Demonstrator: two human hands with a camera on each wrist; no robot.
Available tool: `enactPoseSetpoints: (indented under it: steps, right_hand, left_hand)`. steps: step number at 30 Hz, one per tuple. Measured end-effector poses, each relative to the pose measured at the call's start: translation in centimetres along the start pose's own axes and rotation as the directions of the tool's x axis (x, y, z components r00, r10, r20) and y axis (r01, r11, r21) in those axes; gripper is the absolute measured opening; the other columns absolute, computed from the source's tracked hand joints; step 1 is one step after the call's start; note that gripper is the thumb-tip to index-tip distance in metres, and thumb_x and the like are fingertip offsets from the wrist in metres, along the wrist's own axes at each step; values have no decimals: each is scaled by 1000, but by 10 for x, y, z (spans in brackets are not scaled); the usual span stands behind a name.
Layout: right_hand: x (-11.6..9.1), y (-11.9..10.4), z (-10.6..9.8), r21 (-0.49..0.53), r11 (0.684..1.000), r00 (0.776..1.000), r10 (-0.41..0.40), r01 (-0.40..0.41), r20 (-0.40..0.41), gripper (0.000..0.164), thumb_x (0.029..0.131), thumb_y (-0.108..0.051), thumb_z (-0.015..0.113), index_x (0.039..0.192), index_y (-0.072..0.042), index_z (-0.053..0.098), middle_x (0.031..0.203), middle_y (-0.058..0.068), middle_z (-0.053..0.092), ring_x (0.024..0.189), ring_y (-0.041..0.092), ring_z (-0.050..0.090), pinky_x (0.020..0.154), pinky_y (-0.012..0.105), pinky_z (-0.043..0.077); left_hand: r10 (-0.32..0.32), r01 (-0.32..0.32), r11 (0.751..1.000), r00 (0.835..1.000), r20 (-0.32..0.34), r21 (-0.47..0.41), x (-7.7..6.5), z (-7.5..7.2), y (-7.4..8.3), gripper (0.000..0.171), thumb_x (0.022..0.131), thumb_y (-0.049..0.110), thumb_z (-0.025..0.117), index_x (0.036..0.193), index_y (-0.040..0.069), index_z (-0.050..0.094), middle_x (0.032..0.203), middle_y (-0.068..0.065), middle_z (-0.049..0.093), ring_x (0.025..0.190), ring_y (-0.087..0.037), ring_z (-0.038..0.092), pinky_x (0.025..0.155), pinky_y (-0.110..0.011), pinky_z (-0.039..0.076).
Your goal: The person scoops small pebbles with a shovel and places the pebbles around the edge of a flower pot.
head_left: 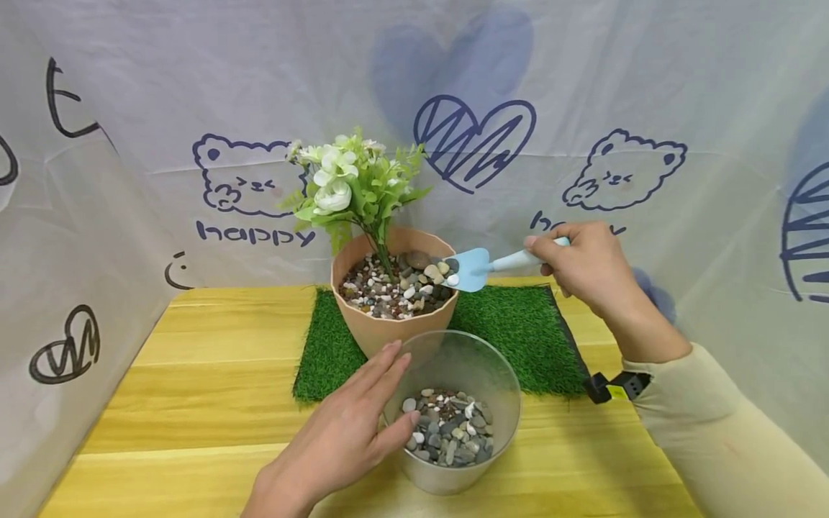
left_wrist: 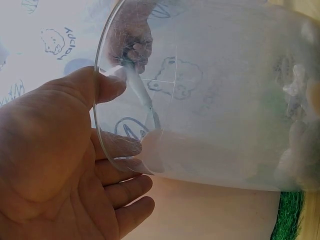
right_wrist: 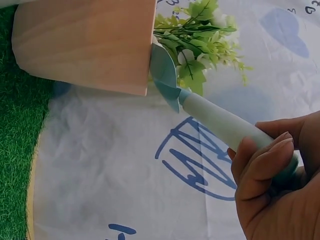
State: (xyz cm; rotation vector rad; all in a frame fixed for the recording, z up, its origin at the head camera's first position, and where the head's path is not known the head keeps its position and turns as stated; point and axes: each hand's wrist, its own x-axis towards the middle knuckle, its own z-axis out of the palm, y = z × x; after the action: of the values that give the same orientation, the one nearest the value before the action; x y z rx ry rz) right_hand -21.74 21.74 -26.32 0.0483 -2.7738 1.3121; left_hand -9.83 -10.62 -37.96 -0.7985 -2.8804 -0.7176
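My right hand (head_left: 586, 262) grips the pale handle of a light-blue hand trowel (head_left: 470, 271), its blade at the right rim of a peach flowerpot (head_left: 365, 327). Pebbles (head_left: 440, 272) lie at the blade's tip, over the pot. Inside the pot, small mixed stones (head_left: 382, 291) surround the stems of a white-flowered plant (head_left: 352, 180). Nearer me stands a clear plastic bucket (head_left: 499, 381) with grey and white pebbles (head_left: 453, 435) at its bottom. My left hand (head_left: 340, 424) touches the bucket's left rim, fingers nearly straight and thumb spread apart.
A green artificial-grass mat (head_left: 524, 338) lies under the pot on the yellow wood-grain table (head_left: 214, 374). White cloth (head_left: 259, 86) with drawn bears and hearts hangs behind and at both sides. A small black camera (head_left: 615, 388) is strapped at the right sleeve.
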Motion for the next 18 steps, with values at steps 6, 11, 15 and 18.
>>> enactPoseSetpoints:
  steps: [6,11,15,18]
  right_hand:
    - [0,-2,1,-35,999,1000,-6,6,1,41,104,-38,66,115,1,76,72,4,69,51,13,51,43,28,48]
    - [0,-5,3,-120,992,999,-48,48,2,42,103,-41,66,112,-2,77,76,7,72,50,19,57,44,31,52]
    - [0,-7,3,-135,989,998,-62,61,-6,40,103,-41,67,110,-2,78,76,7,72,49,21,58,44,32,52]
    - [0,-8,4,-146,986,997,-77,75,-12,40,102,-40,67,110,-2,78,76,8,73,48,20,58,43,31,51]
  left_hand:
    - [3,-3,1000,1000,-4,1,0,0,0,73,106,51,57,164,12,37,175,-3,23,160,-21,28,129,-44,31]
    - [0,0,1000,1000,-7,3,0,0,0,73,105,52,57,164,12,38,175,-3,23,160,-21,28,129,-44,31]
    - [-3,3,1000,1000,-4,-1,0,0,1,73,105,51,57,164,13,38,175,-2,23,160,-21,28,129,-44,31]
    - [-4,4,1000,1000,-1,-5,0,0,1,73,105,51,58,164,12,38,175,-3,23,160,-21,28,129,-44,31]
